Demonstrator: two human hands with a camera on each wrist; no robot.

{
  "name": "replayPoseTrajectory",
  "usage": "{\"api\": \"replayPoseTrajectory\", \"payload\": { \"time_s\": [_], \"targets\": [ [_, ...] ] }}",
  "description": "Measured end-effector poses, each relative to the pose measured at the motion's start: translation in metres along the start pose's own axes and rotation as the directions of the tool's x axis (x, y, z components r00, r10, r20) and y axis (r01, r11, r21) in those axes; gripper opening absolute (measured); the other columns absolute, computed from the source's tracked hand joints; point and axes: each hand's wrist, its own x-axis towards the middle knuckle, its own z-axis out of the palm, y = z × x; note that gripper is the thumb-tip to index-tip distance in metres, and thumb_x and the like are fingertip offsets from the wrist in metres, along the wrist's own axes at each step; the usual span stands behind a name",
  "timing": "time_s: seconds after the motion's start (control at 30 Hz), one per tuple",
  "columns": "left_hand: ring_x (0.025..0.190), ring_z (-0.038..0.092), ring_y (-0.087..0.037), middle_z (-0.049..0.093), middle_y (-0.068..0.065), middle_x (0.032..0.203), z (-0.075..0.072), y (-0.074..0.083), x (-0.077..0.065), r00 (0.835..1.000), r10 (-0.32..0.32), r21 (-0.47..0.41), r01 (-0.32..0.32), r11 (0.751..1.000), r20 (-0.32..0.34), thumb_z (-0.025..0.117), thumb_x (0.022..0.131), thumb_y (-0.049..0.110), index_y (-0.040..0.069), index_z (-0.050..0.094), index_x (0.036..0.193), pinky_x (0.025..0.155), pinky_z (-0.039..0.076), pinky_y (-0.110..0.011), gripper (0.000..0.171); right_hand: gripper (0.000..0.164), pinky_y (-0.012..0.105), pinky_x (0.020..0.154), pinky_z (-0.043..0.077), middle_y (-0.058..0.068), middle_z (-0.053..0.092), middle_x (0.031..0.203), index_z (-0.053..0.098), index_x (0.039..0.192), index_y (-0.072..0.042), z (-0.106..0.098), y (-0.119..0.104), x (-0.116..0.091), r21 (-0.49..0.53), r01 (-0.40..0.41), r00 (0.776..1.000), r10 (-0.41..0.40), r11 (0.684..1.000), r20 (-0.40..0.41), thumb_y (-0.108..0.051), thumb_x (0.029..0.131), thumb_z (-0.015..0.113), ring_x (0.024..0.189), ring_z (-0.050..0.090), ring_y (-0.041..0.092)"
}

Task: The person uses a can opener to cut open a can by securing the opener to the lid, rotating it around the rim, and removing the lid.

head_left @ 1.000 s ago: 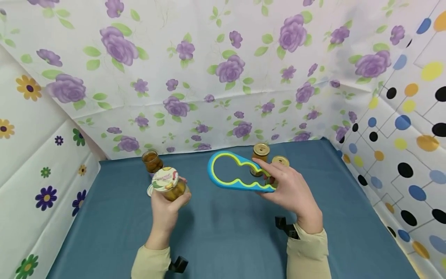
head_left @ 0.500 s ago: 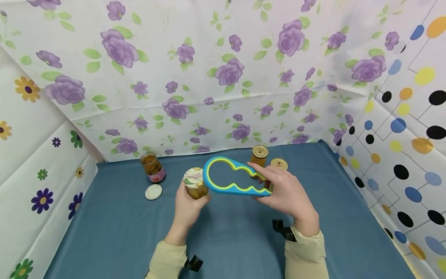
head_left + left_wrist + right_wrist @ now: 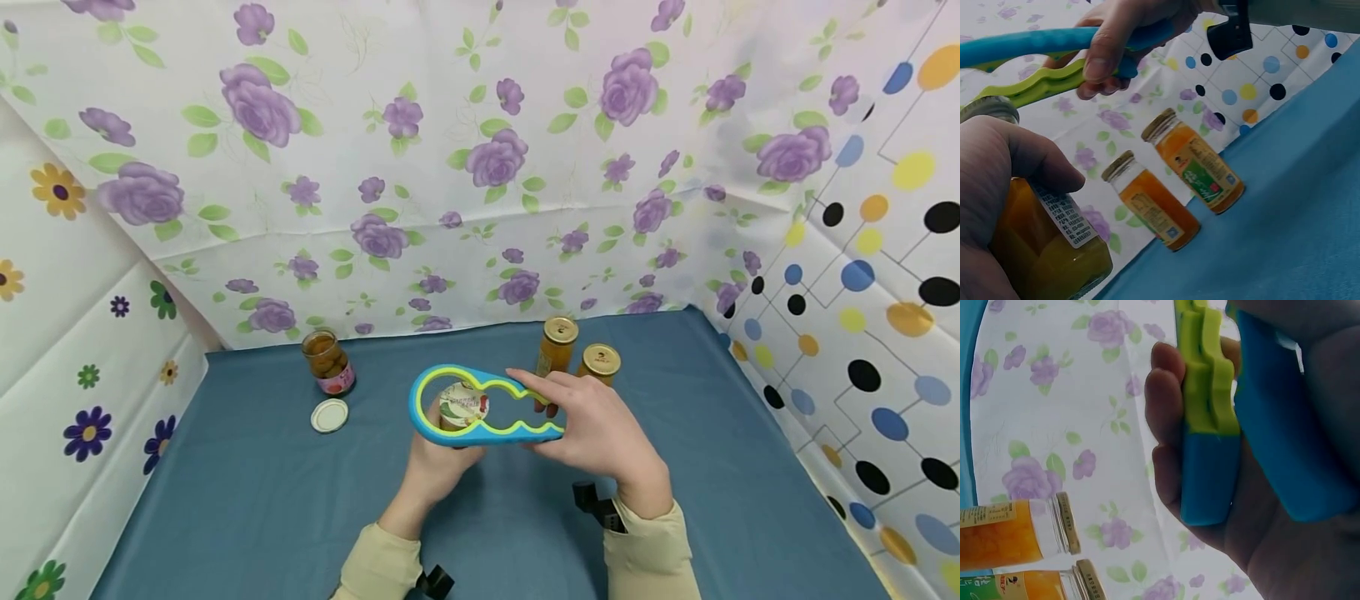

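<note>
My left hand [image 3: 437,467] grips a glass jar [image 3: 1054,244] of yellowish fruit, held up above the table. Its patterned lid [image 3: 463,405] shows through the round loop of a blue and yellow-green jar opener [image 3: 491,435]. By its two handle ends my right hand [image 3: 600,425] holds the opener, fingers curled round them. In the left wrist view the opener lies just above the lid; whether it touches cannot be told. The right wrist view shows the handle arms [image 3: 1210,475] somewhat apart in the palm.
An open jar [image 3: 328,362] of brown fruit stands at the back left, a loose white lid [image 3: 330,415] in front of it. Two gold-lidded jars [image 3: 558,342] of orange contents stand behind my right hand. Patterned cloth walls [image 3: 337,167] enclose the blue table [image 3: 247,500].
My left hand has carried the jar rightward, from beside the open jar to under the opener's loop. My right hand has moved the opener slightly left and down.
</note>
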Motion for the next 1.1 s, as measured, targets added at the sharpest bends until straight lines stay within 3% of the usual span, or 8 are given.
{"api": "replayPoseTrajectory", "payload": {
  "time_s": [0.3, 0.43, 0.6, 0.83, 1.1],
  "targets": [
    [0.084, 0.059, -0.019, 0.063, -0.011, 0.106, 0.008, 0.0, -0.001, 0.992, 0.085, 0.066, -0.091, 0.994, 0.09, 0.072, 0.069, -0.016, 0.001, 0.053, 0.126, 0.068, 0.052, -0.036, 0.063, 0.094, 0.024, 0.055, 0.047, -0.016, 0.06, 0.093, 0.036, 0.149, -0.046, 0.002, -0.003, 0.001, -0.014, -0.014, 0.999, 0.015, 1.0, 0.049, -0.036, 0.07, 0.087, 0.072, 0.052, -0.003],
    [0.081, 0.058, -0.019, 0.063, -0.012, 0.106, 0.01, 0.0, -0.002, 0.988, 0.119, 0.063, -0.126, 0.99, 0.103, 0.072, 0.067, -0.018, 0.0, 0.052, 0.127, 0.065, 0.052, -0.036, 0.066, 0.092, 0.025, 0.055, 0.047, -0.016, 0.059, 0.092, 0.038, 0.149, -0.043, 0.002, -0.004, 0.002, -0.005, -0.017, 0.998, 0.017, 1.0, 0.064, -0.036, 0.071, 0.086, 0.071, 0.054, 0.0],
    [0.077, 0.055, -0.019, 0.063, -0.01, 0.106, 0.011, 0.0, -0.003, 0.988, 0.1, 0.023, -0.104, 0.994, 0.119, 0.07, 0.068, -0.019, 0.001, 0.051, 0.13, 0.063, 0.05, -0.035, 0.068, 0.092, 0.025, 0.054, 0.046, -0.015, 0.058, 0.091, 0.036, 0.15, -0.043, 0.002, -0.006, 0.003, -0.01, -0.025, 0.996, 0.026, 1.0, 0.091, -0.036, 0.072, 0.085, 0.067, 0.053, 0.002],
    [0.068, 0.052, -0.021, 0.061, -0.005, 0.093, 0.014, 0.004, -0.004, 0.981, 0.116, 0.021, -0.121, 0.992, 0.156, 0.071, 0.066, -0.021, 0.002, 0.053, 0.129, 0.059, 0.046, -0.033, 0.069, 0.092, 0.023, 0.055, 0.047, -0.015, 0.058, 0.093, 0.035, 0.151, -0.041, 0.002, -0.008, 0.001, 0.007, -0.034, 0.99, 0.033, 0.999, 0.14, -0.04, 0.074, 0.085, 0.067, 0.05, -0.002],
    [0.062, 0.048, -0.022, 0.06, -0.004, 0.092, 0.014, 0.001, -0.007, 0.988, 0.05, -0.023, -0.047, 0.999, 0.147, 0.068, 0.068, -0.022, 0.004, 0.054, 0.129, 0.057, 0.043, -0.032, 0.068, 0.093, 0.028, 0.063, 0.045, -0.014, 0.057, 0.098, 0.029, 0.153, -0.044, 0.002, -0.015, 0.0, -0.008, -0.107, 0.973, 0.107, 0.994, 0.203, -0.053, 0.077, 0.08, 0.078, 0.052, 0.002]
  ]
}}
